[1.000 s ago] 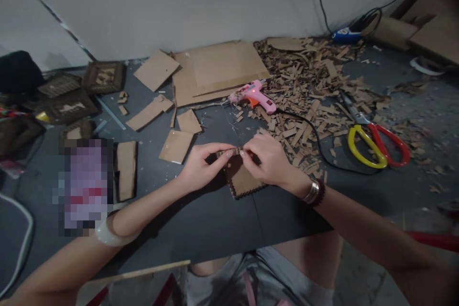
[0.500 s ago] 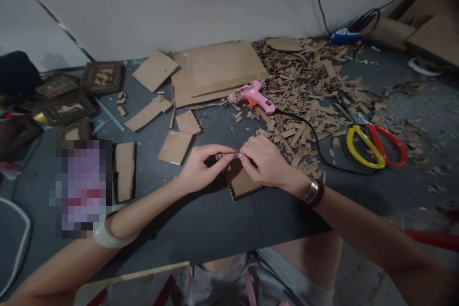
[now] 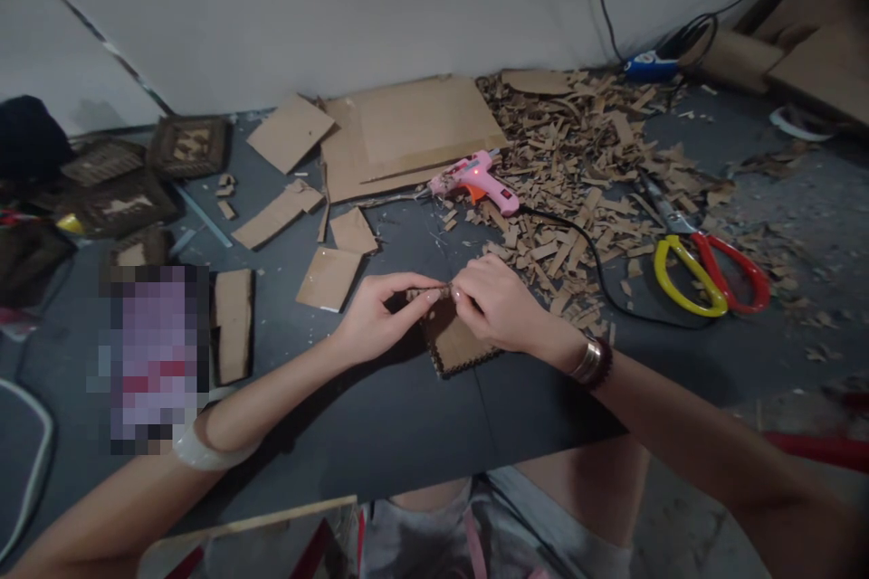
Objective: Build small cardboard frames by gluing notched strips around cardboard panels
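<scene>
Cardboard strip (image 3: 429, 293), narrow, brown and rough-edged, is pinched between the fingertips of left hand (image 3: 380, 317) and right hand (image 3: 499, 303), both closed on it, neither released. Strip lies along the top edge of a brown corrugated cardboard panel (image 3: 453, 346) with a crimped, notched border, flat on the dark grey desk (image 3: 407, 421) right under the hands. Pink plastic hot glue gun (image 3: 479, 181) with an orange trigger and a lit red light lies just above them, its nozzle pointing left beside a large flat cardboard sheet (image 3: 407, 131). Its black cable (image 3: 597, 276) curves across the desk past the right hand toward steel scissors with yellow and red handles (image 3: 706, 276). Heap of shredded cardboard slivers (image 3: 577, 172) lies beside the gun. Risks: strip is small, so a loosened pinch could drop it or twist it off the edge; a knock on the cable could drag the gun, and if hot, its nozzle could scorch cardboard or fingers.
</scene>
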Demonstrator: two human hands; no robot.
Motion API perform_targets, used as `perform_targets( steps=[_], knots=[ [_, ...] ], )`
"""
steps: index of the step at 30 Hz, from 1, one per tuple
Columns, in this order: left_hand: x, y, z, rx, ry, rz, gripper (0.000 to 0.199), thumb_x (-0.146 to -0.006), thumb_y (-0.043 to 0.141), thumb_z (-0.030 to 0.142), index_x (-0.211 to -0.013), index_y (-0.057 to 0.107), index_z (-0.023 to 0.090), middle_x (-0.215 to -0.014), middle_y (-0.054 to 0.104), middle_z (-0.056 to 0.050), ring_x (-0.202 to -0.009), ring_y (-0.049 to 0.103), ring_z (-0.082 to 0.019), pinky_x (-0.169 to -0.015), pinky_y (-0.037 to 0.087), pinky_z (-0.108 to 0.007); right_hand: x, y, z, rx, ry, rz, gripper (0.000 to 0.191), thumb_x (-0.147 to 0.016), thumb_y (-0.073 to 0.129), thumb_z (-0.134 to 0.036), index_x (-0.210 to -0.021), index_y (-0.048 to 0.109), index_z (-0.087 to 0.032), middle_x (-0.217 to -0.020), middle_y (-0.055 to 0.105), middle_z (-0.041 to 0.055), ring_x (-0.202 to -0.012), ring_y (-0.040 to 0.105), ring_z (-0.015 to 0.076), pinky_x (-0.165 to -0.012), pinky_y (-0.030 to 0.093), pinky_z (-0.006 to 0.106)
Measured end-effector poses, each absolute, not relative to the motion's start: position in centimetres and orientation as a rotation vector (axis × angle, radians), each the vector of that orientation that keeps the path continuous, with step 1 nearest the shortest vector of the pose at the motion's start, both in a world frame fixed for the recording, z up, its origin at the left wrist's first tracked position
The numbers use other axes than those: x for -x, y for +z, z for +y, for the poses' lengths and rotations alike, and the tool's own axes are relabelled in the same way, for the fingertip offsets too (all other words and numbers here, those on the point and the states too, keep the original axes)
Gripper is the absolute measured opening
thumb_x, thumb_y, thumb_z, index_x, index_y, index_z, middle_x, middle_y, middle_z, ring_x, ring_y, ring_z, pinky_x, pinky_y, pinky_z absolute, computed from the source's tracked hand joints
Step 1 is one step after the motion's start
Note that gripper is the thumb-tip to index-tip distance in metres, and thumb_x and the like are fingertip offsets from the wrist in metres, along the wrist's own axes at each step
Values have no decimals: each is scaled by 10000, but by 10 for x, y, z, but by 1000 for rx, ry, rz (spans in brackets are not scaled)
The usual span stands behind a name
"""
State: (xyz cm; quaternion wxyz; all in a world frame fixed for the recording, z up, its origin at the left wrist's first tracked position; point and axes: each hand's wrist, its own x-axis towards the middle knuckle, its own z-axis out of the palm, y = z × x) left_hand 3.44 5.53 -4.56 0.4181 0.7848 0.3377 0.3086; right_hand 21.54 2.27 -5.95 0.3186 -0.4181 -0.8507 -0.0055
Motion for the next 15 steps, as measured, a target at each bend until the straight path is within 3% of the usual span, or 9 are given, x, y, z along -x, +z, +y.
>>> perform_targets(
  steps=[15],
  knots=[
    [-34,-46,56,-1908,734,832,230,-833,557,284,-853,714,117,-653,704,-37,-547,593,-100,-519,457,-168,-218,-62,24,1140,191,-2236,223,-866,341,-118,-682,444,-188,-620,511,14,-615,426,144,-647,327,275]
  ],
)
